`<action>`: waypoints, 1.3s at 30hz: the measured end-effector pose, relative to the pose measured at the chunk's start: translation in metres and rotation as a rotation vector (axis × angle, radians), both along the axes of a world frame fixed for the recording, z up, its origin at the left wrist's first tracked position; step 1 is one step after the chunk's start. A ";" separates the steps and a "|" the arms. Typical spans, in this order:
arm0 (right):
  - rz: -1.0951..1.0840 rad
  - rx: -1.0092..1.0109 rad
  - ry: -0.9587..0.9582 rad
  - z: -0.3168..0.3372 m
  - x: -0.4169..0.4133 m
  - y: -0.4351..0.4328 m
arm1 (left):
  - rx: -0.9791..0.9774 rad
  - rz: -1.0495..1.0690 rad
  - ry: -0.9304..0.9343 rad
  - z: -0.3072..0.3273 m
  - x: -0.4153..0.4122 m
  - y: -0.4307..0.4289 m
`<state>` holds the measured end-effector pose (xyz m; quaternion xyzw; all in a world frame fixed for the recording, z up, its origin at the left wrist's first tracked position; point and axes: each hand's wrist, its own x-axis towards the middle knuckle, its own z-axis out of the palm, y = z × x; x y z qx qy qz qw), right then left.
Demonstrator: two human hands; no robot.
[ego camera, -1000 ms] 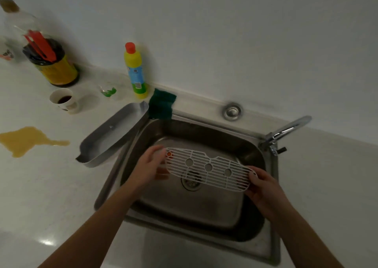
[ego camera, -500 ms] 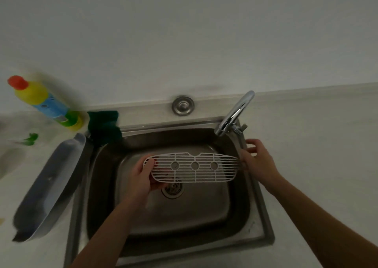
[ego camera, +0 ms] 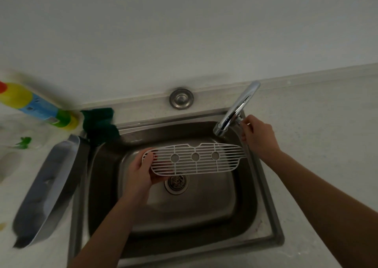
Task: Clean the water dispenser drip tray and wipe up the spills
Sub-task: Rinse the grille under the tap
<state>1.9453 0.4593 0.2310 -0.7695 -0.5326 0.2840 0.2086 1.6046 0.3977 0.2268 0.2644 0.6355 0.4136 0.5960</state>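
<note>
A pale counter [ego camera: 317,145] fills the frame, with a steel sink [ego camera: 106,186] set into its centre. At the lower left, the metal drip tray [ego camera: 49,186] lies on the counter along the sink's left edge. Its white grille [ego camera: 196,159] hangs level over the basin at centre frame, just above the drain [ego camera: 177,183]. The left hand [ego camera: 141,173] grips the grille's left end, thumb on top and fingers beneath. A chrome tap [ego camera: 237,108] angles in from the upper right, its spout near the grille's right end. A yellow detergent bottle [ego camera: 38,106] sits at the far left, beside a green sponge [ego camera: 100,122] on the sink's back left corner. The right hand [ego camera: 257,137] curls thumb and fingers on the small lever [ego camera: 241,120] at the tap's base. Whether water runs cannot be told. The step looks like rinsing the grille: next, the lever needs opening and the grille bringing under the spout, while tray and spills appear to await the sponge
</note>
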 end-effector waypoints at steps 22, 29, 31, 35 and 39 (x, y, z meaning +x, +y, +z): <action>-0.190 -0.033 0.597 0.042 -0.037 -0.075 | 0.240 -0.092 0.357 0.023 -0.004 -0.009; -0.213 -0.225 0.699 0.025 -0.041 -0.107 | 0.050 -0.029 0.346 0.006 -0.017 -0.035; -0.238 -0.273 0.738 0.020 -0.044 -0.110 | 0.050 -0.041 0.362 0.004 -0.023 -0.043; -0.203 -0.291 0.780 0.021 -0.055 -0.097 | 0.131 -0.030 0.459 0.010 -0.039 -0.046; -0.095 -0.239 0.809 0.038 -0.069 -0.066 | 0.148 0.038 0.456 0.018 -0.056 -0.039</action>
